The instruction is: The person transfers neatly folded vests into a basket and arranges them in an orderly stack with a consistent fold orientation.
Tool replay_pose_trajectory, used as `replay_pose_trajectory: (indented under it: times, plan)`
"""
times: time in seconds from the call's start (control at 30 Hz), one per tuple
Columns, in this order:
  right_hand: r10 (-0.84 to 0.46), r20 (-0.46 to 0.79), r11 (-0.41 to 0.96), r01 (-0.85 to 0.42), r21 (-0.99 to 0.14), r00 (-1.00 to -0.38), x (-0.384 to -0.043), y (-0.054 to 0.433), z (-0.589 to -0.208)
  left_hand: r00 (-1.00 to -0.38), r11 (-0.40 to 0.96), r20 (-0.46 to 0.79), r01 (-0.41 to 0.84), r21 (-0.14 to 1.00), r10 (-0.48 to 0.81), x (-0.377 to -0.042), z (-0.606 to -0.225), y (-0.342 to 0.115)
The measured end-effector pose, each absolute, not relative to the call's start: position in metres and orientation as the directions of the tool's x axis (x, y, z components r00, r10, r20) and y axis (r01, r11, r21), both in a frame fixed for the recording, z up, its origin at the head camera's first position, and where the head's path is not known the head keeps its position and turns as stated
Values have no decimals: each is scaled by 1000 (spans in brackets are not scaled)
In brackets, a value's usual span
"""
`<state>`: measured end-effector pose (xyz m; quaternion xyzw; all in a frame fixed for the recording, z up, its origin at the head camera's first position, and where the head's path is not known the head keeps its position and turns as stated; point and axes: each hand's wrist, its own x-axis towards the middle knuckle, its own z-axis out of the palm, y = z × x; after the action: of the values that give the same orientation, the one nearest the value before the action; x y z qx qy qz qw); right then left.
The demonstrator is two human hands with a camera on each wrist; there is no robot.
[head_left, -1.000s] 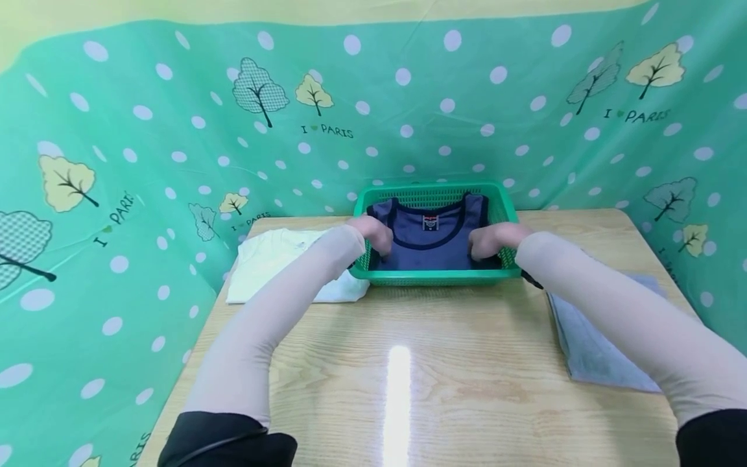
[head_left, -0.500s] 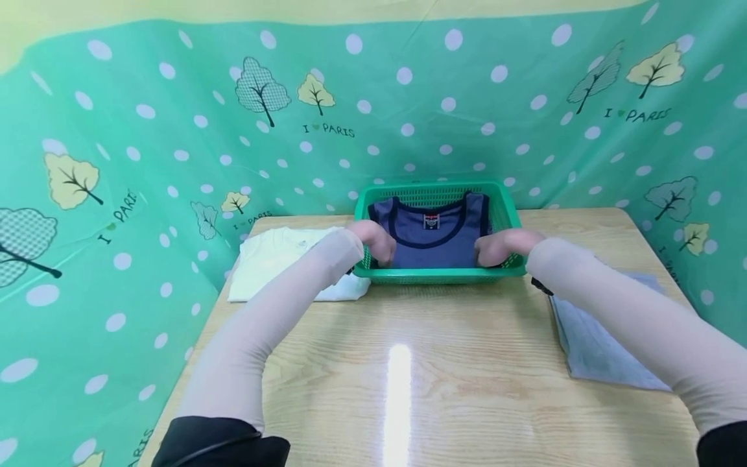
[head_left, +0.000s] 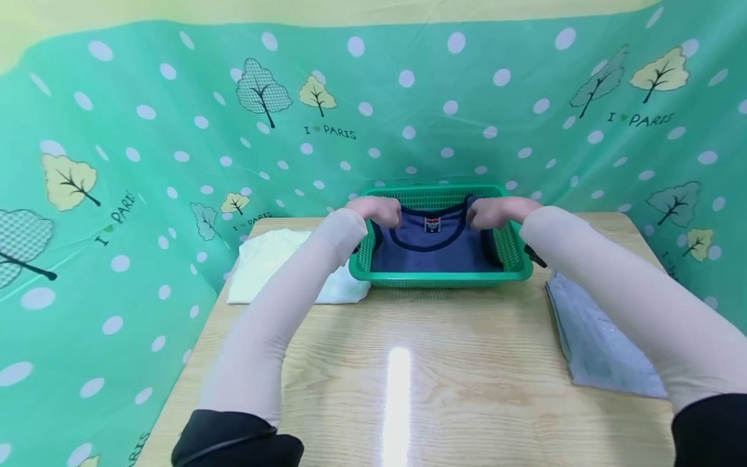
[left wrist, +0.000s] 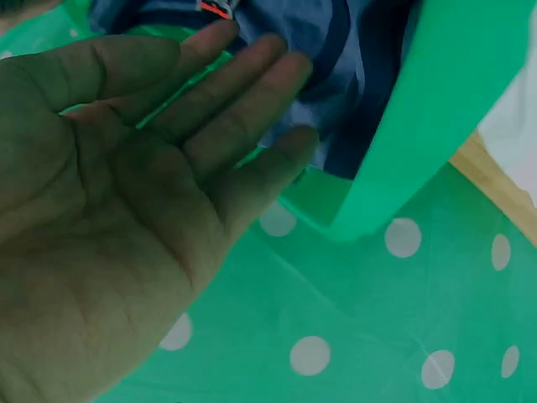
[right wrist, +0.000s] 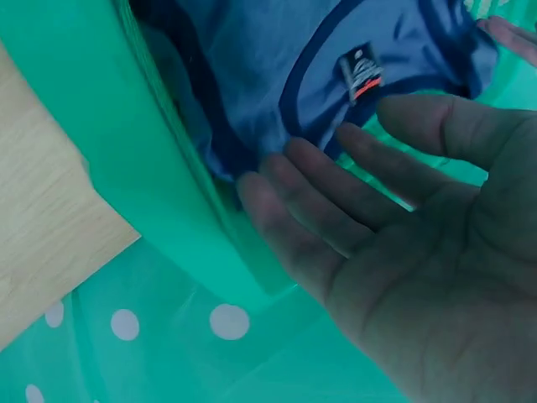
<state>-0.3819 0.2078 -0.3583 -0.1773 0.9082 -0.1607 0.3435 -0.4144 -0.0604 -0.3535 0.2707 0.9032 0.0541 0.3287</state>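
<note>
A navy sleeveless top (head_left: pixel 428 258) with darker trim and a neck label lies in the green plastic basket (head_left: pixel 438 279) at the table's back edge. At the top's far left shoulder is my left hand (head_left: pixel 378 210). My right hand (head_left: pixel 497 212) is at the far right shoulder. In the left wrist view, the left palm (left wrist: pixel 126 201) shows with fingers extended and fingertips against the cloth. The right wrist view has the right fingers (right wrist: pixel 315 201) likewise extended, touching the top near its shoulder edge. Neither hand curls round the fabric.
A folded white garment (head_left: pixel 259 263) lies left of the basket, and a folded grey-blue garment (head_left: pixel 601 344) lies to the right, partly under my right forearm. A green dotted curtain (head_left: pixel 408 97) hangs close behind the wooden table (head_left: pixel 455 370).
Both hands have moved from the near part of the basket to the far shoulders of the top. The basket has stayed in about the same place.
</note>
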Motion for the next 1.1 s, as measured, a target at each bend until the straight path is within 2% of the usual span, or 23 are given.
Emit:
replay_pose_trajectory:
  times: [0.2, 0.53, 0.77, 0.87, 1.03, 1.1]
  plan:
    - [-393, -543, 892, -165, -420, -742, -399, 204, -362, -684, 896, -580, 369, 247, 442, -432, -355, -60]
    - [-359, -587, 903, -111, -415, -726, -407, 205, -373, -726, 968, -641, 211, 137, 249, -440, -364, -66]
    - [-371, -571, 891, -108, -440, -732, -403, 210, -368, -701, 953, -647, 240, 183, 301, -440, -365, -66]
    - [-394, -570, 883, -123, -454, -722, -400, 213, -363, -683, 929, -632, 302, 214, 367, -440, -363, -64]
    - [-474, -512, 870, -290, -399, -717, -384, 219, -354, -643, 854, -567, 442, 275, 515, -431, -355, -66]
    - [-501, -468, 857, -339, -389, -728, -371, 220, -350, -647, 835, -530, 466, 294, 548, -421, -350, -70]
